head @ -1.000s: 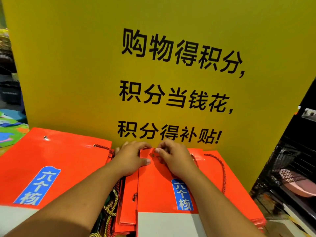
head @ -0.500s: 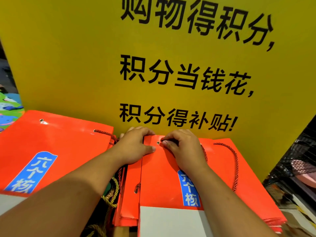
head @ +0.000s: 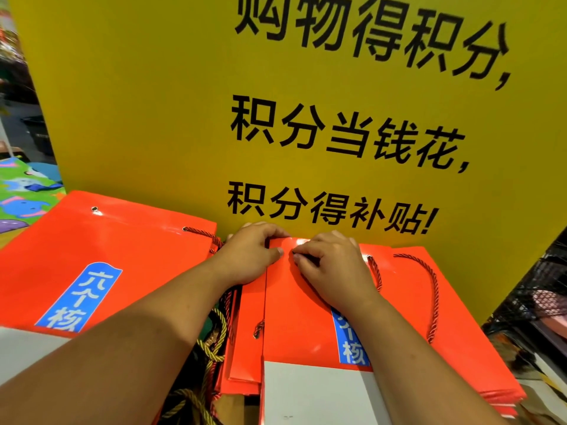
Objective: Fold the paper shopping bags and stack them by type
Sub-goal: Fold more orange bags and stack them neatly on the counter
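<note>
Yellow board [head: 153,102] with black Chinese lettering fills the background, and the frame cuts off its top line. Right at its foot lies the top bag [head: 294,317], flat and orange, on a pile [head: 478,363] of like bags directly ahead of you. Your left hand [head: 248,256] grips its far left corner. The fingers curl over the top edge and out of sight behind it, and the thumb rests on the face. Your right hand [head: 334,265] sits just beside, fingers bent with the tips on the paper near the same edge. I cannot tell whether they pinch anything underneath. That hand and forearm cover the upper part of the blue label [head: 352,345]. The bag's white lower band runs off the bottom of the view.

A red cord handle [head: 434,302] loops over the pile to the right. A second pile [head: 107,240] of orange bags lies on the left. In the dark gap between the two piles, gold cords [head: 214,342] tangle, partly behind your left forearm. Far left shows a patterned sheet [head: 24,200]. Far right is a dark wire rack [head: 537,302], its contents too blurred to name.
</note>
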Available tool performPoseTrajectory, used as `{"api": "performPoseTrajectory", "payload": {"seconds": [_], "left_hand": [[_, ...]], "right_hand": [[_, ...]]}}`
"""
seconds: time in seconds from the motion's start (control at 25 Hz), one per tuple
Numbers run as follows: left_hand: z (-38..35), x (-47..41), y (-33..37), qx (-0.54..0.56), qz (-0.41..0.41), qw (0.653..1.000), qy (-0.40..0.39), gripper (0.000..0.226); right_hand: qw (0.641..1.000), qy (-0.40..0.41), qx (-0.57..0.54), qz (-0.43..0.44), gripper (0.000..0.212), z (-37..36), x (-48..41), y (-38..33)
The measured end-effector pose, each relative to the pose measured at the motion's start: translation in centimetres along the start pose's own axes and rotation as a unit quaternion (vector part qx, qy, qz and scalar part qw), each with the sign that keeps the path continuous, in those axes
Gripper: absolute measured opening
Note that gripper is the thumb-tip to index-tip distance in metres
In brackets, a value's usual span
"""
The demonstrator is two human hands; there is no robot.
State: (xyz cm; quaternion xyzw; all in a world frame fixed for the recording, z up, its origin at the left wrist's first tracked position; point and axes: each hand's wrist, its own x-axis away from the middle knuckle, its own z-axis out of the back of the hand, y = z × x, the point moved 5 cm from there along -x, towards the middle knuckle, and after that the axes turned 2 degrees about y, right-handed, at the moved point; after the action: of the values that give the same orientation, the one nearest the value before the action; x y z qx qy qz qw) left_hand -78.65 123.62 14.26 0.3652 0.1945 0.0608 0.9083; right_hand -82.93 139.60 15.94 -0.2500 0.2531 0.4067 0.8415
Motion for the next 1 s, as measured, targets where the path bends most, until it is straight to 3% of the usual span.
{"api": "performPoseTrajectory", "payload": {"seconds": [0.08, 0.24, 0.36, 0.48, 0.6, 0.72, 0.8, 1.0], "left_hand": [[0.0, -0.1, 0.1, -0.001, 0.004, 1.000, 0.011, 0.024], [0.0, -0.2, 0.5, -0.046, 0.000, 0.998, 0.029, 0.025], [0.2, 0.1, 0.8, -0.062, -0.001, 0.998, 0.018, 0.031], [0.5, 0.4, 1.5, -0.094, -0.012, 0.995, 0.042, 0.039], [0.5, 0.5, 2.4, -0.130, -0.028, 0.988, 0.076, 0.041], [0.6, 0.6, 2.8, -0.107, -0.057, 0.988, 0.097, 0.028], [0.9, 0.7, 2.9, -0.073, -0.096, 0.987, 0.107, 0.029], [0.8, 1.7, 4.6, -0.119, -0.233, 0.955, 0.137, 0.034]], "right_hand": [[1.000, -0.018, -0.014, -0.016, 0.019, -0.1, -0.1, 0.1], [0.998, 0.019, -0.004, -0.055, 0.013, 0.1, -0.6, 0.5], [0.996, -0.011, -0.024, -0.087, 0.015, -0.2, -0.8, 1.2], [0.988, -0.011, -0.121, -0.100, 0.009, -0.1, -0.8, 1.3], [0.970, 0.017, -0.196, -0.144, 0.021, 0.5, -0.7, 1.5], [0.959, 0.050, -0.215, -0.175, 0.022, 1.2, -0.9, 1.8], [0.965, 0.055, -0.194, -0.166, 0.010, 2.2, -1.3, 1.8], [0.989, -0.127, -0.040, -0.060, 0.007, 3.9, -1.9, 0.2]]}}
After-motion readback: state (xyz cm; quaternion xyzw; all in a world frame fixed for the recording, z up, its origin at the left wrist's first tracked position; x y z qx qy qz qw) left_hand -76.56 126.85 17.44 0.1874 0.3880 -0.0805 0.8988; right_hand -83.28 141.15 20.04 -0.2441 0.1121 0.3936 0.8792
